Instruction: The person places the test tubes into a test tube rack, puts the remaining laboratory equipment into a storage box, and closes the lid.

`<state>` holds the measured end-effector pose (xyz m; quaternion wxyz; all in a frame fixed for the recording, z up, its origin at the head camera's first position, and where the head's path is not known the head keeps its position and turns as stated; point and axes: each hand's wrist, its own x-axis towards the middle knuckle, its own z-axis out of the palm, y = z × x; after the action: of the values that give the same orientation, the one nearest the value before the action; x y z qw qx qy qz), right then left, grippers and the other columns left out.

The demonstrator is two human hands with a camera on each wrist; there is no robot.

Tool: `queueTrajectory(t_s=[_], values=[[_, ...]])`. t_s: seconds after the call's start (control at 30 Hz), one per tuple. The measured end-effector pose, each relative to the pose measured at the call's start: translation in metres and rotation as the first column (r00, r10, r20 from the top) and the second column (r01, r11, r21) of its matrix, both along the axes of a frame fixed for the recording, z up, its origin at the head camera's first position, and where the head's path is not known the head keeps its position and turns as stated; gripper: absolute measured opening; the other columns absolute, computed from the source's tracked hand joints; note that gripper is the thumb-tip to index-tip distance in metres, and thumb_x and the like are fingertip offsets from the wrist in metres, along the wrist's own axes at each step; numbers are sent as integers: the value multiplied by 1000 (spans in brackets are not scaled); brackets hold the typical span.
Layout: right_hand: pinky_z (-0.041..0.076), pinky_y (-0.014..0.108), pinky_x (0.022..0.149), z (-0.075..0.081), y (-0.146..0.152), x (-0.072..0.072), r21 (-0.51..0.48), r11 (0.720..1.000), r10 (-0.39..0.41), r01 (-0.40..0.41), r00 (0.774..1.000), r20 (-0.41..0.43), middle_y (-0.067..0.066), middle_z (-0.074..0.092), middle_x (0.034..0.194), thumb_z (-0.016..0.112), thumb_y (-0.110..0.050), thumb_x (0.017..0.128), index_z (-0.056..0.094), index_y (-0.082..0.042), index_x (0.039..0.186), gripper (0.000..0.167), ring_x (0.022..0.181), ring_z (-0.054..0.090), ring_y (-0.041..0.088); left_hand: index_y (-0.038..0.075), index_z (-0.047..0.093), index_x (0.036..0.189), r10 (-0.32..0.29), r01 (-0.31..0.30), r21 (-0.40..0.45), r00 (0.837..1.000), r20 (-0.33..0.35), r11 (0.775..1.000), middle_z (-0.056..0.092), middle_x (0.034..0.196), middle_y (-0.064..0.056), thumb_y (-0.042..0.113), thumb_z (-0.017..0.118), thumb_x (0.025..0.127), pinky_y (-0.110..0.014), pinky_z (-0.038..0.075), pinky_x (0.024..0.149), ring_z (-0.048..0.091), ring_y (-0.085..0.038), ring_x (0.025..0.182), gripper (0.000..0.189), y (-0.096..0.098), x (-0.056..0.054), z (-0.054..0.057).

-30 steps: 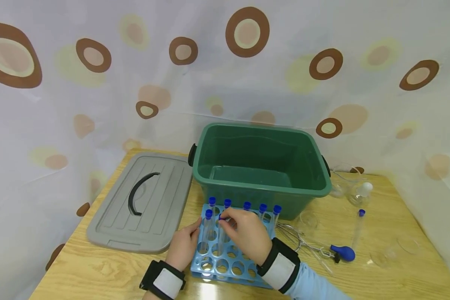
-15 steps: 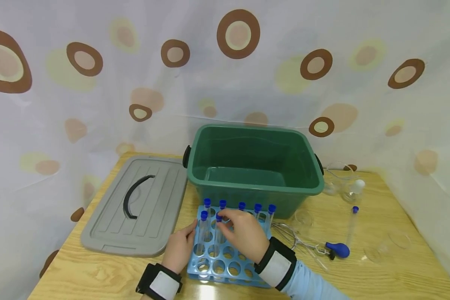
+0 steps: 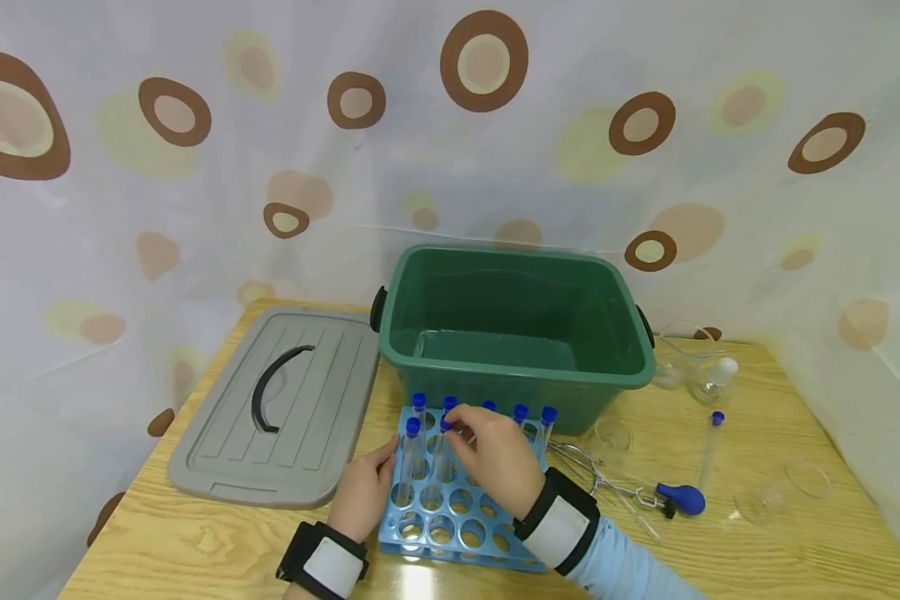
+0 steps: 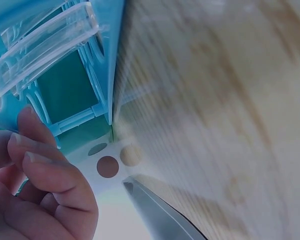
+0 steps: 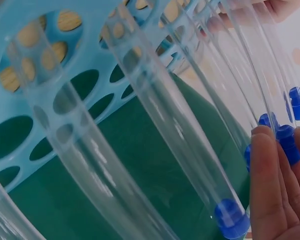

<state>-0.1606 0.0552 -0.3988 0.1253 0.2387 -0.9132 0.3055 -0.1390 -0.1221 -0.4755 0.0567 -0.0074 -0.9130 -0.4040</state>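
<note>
A light blue test tube rack stands in front of the green tub, holding several clear test tubes with blue stoppers. My right hand pinches the blue stopper of one test tube, whose lower end sits in a rack hole. Close to its left stands another stoppered tube. At the rack's left edge, my left hand grips the frame; in the left wrist view its curled fingers lie by the rack's side. The remaining tubes line the rack's far side, partly hidden behind my right hand.
Behind the rack is the open green tub; its grey lid lies at left. To the right lie metal ware, a blue rubber bulb, a stoppered tube, a white-capped glass bottle and clear glassware.
The head view shifts slightly. My right hand keeps its pinch on the stopper, and the tube's stopper end shows a little more clearly. My left hand stays at the rack's edge.
</note>
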Motion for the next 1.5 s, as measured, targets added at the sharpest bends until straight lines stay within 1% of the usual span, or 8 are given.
queueTrajectory(t_s=[0.13, 0.47, 0.7, 1.07, 1.23, 1.37, 1.43, 1.5], values=[[51, 20, 62, 1, 1, 1, 23, 1000, -2, 1, 1000, 14, 2, 69, 84, 68, -6, 84, 68, -8, 93, 10, 71, 64, 12, -1, 57, 126, -5, 5, 5, 1000, 2, 1000, 69, 97, -21, 4, 52, 94, -21, 30, 42, 25, -5, 41, 33, 0, -1, 0], [51, 21, 62, -3, 3, -2, 21, 1000, 8, -8, 1000, -12, 0, 68, 84, 69, -9, 83, 69, -9, 90, 7, 71, 64, 11, -2, 56, 128, 7, -8, 5, 999, 43, 1000, 69, 93, -21, 5, 51, 94, -21, 30, 41, 25, -6, 39, 34, -4, -2, -1], [47, 18, 56, -2, 3, 0, 50, 998, 47, -42, 995, -90, 0, 67, 79, 72, -9, 80, 69, -9, 87, 8, 64, 61, 9, -3, 56, 127, 3, -3, 0, 1000, 27, 1000, 65, 112, -25, 4, 51, 94, -21, 31, 41, 26, -6, 40, 34, -3, -4, 0], [50, 19, 59, -3, 10, -2, 34, 998, 64, -61, 992, -107, 3, 69, 84, 71, -8, 80, 69, -8, 91, 11, 68, 65, 11, -2, 56, 127, 0, 0, 4, 1000, 12, 1000, 64, 114, -24, 3, 52, 94, -22, 31, 42, 27, -6, 42, 34, 3, -7, 3], [51, 20, 60, 3, 15, -1, -8, 998, 65, -67, 988, -138, 3, 69, 86, 71, -8, 81, 70, -8, 96, 15, 69, 64, 11, -2, 55, 128, 3, -4, 24, 999, 44, 1000, 63, 116, -25, 4, 51, 94, -22, 32, 43, 28, -7, 43, 35, -2, -6, 2], [50, 18, 61, 23, 36, -2, -121, 991, 20, -51, 969, -248, 3, 68, 82, 73, -3, 77, 69, -6, 92, 15, 68, 62, 9, -1, 54, 129, 39, -39, 4, 997, 69, 999, 66, 108, -25, 4, 50, 94, -23, 31, 42, 27, -7, 41, 36, -11, -2, 3], [50, 15, 62, 35, 56, -5, -189, 982, -52, -4, 955, -291, 4, 69, 80, 73, 0, 76, 69, -3, 89, 14, 67, 61, 7, -1, 53, 130, 52, -52, -1, 995, 83, 999, 67, 94, -24, 4, 50, 94, -23, 30, 42, 26, -7, 41, 36, -16, 0, 5], [47, 10, 61, 48, 79, -10, -259, 962, -164, 80, 934, -318, 8, 69, 78, 72, 2, 76, 69, 0, 87, 11, 65, 60, 3, -1, 53, 130, 57, -57, -5, 996, 75, 998, 67, 100, -25, 4, 50, 94, -24, 31, 42, 27, -8, 41, 36, -20, 2, 7]])
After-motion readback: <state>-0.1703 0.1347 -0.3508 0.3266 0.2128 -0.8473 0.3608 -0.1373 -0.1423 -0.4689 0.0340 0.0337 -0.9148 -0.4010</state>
